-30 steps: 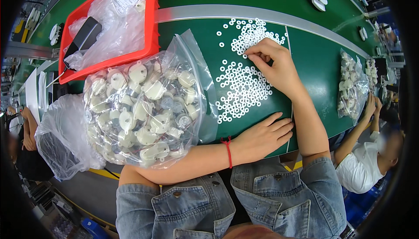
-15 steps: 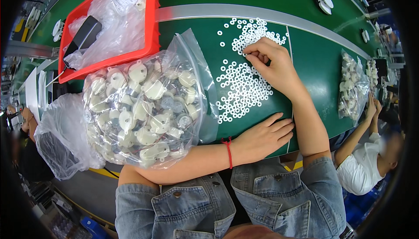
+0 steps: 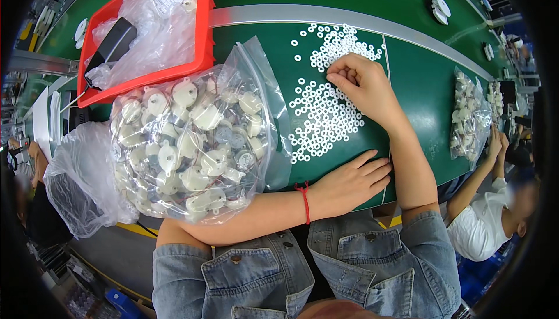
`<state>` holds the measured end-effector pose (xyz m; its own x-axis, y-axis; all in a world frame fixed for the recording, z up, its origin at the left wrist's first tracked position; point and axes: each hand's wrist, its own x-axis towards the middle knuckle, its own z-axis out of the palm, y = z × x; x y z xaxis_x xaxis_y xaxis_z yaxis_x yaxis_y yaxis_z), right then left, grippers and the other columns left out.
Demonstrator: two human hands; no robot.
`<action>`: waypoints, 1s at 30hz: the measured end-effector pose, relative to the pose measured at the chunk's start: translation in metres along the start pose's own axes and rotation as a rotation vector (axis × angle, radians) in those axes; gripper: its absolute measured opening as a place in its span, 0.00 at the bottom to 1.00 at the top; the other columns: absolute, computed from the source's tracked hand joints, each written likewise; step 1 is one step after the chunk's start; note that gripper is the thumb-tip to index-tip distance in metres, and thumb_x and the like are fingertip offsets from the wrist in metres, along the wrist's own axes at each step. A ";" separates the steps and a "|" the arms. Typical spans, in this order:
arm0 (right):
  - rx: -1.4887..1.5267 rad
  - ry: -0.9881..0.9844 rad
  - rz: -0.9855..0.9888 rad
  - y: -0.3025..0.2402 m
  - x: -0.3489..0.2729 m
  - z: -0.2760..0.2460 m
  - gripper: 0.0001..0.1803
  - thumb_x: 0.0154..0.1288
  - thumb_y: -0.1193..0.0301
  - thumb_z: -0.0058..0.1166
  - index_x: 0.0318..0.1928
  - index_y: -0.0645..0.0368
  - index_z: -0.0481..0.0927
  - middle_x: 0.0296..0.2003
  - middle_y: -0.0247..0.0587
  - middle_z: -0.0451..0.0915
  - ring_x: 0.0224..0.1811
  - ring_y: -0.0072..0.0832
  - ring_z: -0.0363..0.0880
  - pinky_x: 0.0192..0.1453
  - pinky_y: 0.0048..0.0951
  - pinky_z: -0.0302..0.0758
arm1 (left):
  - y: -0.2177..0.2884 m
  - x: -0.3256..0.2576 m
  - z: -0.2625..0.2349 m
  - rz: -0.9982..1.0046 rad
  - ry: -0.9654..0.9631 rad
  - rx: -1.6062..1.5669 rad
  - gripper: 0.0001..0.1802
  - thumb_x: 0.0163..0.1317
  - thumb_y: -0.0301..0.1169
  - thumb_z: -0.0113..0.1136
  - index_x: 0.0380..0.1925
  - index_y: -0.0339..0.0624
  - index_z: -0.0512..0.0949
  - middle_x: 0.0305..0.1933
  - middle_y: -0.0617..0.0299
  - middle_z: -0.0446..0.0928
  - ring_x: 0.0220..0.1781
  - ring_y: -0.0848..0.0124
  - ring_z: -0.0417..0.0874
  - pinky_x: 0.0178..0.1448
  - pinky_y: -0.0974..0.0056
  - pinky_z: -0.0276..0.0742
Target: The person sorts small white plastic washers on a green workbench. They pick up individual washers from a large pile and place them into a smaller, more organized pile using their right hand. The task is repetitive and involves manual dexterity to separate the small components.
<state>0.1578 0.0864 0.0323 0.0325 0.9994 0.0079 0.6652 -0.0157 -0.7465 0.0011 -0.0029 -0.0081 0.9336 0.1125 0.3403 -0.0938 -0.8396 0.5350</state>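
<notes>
Many small white ring washers (image 3: 326, 115) are spread over the green table in two patches, a larger near one and a smaller far one. My right hand (image 3: 367, 89) hovers at the gap between the patches, its fingers curled and pinched together. Whatever may be between those fingertips is hidden. My left hand (image 3: 352, 186) lies flat near the table's front edge, fingers stretched out, holding nothing. A red string bracelet (image 3: 305, 202) circles that wrist. Beside my left forearm sits a large clear bag (image 3: 189, 144) packed with cream-coloured round motor-like parts with wires.
A red bin (image 3: 205, 22) with clear plastic and a black device (image 3: 119, 39) stands at the far left. A metal rail (image 3: 303, 13) crosses behind the washers, with white parts (image 3: 439, 10) beyond it. At right, another person (image 3: 483, 220) works by a second bag (image 3: 467, 115).
My right hand has drawn slightly nearer to me, its fingers still curled. White parts beyond the rail have shifted a little to the right. My left hand stays in place.
</notes>
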 end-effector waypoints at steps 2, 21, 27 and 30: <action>0.094 0.049 0.039 0.003 0.000 0.003 0.06 0.66 0.76 0.66 0.41 0.65 0.84 0.29 0.40 0.81 0.25 0.25 0.74 0.32 0.28 0.72 | 0.000 0.001 -0.001 0.005 -0.007 -0.001 0.25 0.68 0.31 0.54 0.65 0.37 0.76 0.73 0.51 0.72 0.80 0.60 0.67 0.85 0.48 0.55; -0.034 0.171 -0.157 0.005 -0.001 0.016 0.04 0.68 0.76 0.64 0.42 0.61 0.87 0.32 0.40 0.81 0.26 0.27 0.76 0.31 0.31 0.71 | 0.001 0.002 -0.001 0.006 0.001 -0.008 0.25 0.68 0.31 0.53 0.64 0.37 0.77 0.73 0.52 0.73 0.79 0.59 0.68 0.85 0.48 0.55; 0.016 0.165 -0.161 0.007 0.001 0.015 0.05 0.67 0.78 0.64 0.42 0.62 0.88 0.31 0.37 0.79 0.24 0.24 0.70 0.30 0.28 0.67 | 0.001 0.001 -0.003 0.005 -0.005 0.005 0.25 0.68 0.31 0.53 0.65 0.37 0.76 0.73 0.52 0.73 0.79 0.59 0.68 0.85 0.48 0.54; 0.000 0.184 -0.182 0.011 0.001 0.016 0.05 0.68 0.79 0.64 0.43 0.62 0.88 0.31 0.36 0.79 0.24 0.21 0.67 0.30 0.27 0.65 | 0.001 0.001 -0.004 0.008 -0.020 0.002 0.26 0.68 0.31 0.53 0.66 0.37 0.76 0.73 0.52 0.72 0.79 0.59 0.67 0.85 0.48 0.54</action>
<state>0.1530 0.0873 0.0134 0.0480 0.9636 0.2630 0.6729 0.1634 -0.7214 0.0011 -0.0012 -0.0043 0.9395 0.0954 0.3290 -0.1003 -0.8417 0.5306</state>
